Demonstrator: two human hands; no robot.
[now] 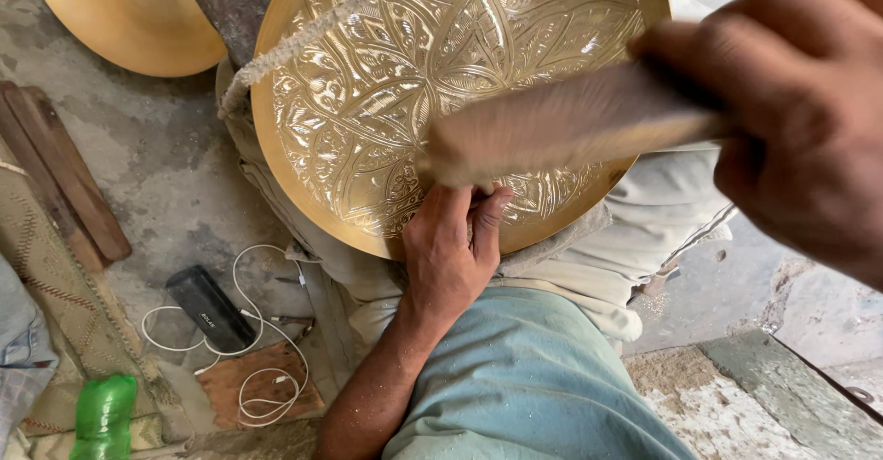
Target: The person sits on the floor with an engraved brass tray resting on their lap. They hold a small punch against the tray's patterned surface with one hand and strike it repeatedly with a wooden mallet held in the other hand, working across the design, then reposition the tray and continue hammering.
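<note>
1. I see a floor-level metal craft workshop: an engraved brass plate (pixel 441 92) rests on the worker's lap.
2. A second brass dish (pixel 129 14), wooden slats (pixel 64 184) and metal dust lie on the rough concrete floor (pixel 175 156).

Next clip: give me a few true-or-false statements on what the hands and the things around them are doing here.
1. The left hand rests on the engraved brass tray. True.
2. The right hand is empty. False: it grips a blurred wooden tool.
3. A rope crosses the tray's upper left. True.
4. The bottle at lower left is red. False: it is green.
5. A white cable lies beside a black box. True.
</note>
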